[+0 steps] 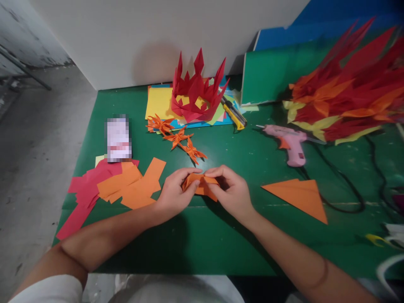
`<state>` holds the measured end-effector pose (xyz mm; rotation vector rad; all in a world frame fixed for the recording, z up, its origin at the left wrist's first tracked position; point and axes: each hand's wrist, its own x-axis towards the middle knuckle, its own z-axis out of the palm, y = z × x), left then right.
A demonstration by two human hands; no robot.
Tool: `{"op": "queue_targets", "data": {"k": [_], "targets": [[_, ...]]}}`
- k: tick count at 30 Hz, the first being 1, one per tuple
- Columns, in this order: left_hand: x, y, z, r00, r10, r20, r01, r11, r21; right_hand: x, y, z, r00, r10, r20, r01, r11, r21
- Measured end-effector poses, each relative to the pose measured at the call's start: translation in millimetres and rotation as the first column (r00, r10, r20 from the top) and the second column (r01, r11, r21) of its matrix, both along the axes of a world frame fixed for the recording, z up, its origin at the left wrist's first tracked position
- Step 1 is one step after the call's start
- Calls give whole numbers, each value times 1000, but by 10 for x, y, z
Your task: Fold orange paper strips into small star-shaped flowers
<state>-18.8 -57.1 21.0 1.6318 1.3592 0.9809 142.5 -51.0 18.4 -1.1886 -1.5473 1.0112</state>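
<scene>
Between my two hands is a partly folded piece of orange paper (202, 188), held just above the green table. My left hand (179, 188) pinches its left side, thumb in front and fingers behind. On the right side, my right hand (230, 187) grips the same paper near its upper edge. Several orange folded paper flowers (178, 136) lie just beyond my hands. Left of my left hand are loose orange paper strips (132, 185) and red paper strips (91, 185). A folded orange paper triangle (303, 195) rests right of my right hand.
A red paper crown (198, 99) stands on stacked coloured sheets at the back, beside a yellow utility knife (235, 113). A pink glue gun (287, 141) with a black cord lies at the right, below a large red-and-orange paper piece (356, 88). A phone (119, 139) lies left.
</scene>
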Motion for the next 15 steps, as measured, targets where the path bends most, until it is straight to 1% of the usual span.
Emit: {"op": "queue_targets", "data": {"k": [7,12,15], "targets": [[6,-3,18,1000,14,28,-12,998,-57,1,2,7,1000,7,-4,-7,1000,4],[11,5,38,1000,23,15,-22,997,-73,13,5,-13,1000,19,-9,-19,1000,-12],[16,13,48,1000,26,16,-25,997,-76,15,10,-20,1000,29,-10,-29,1000,-1]]}}
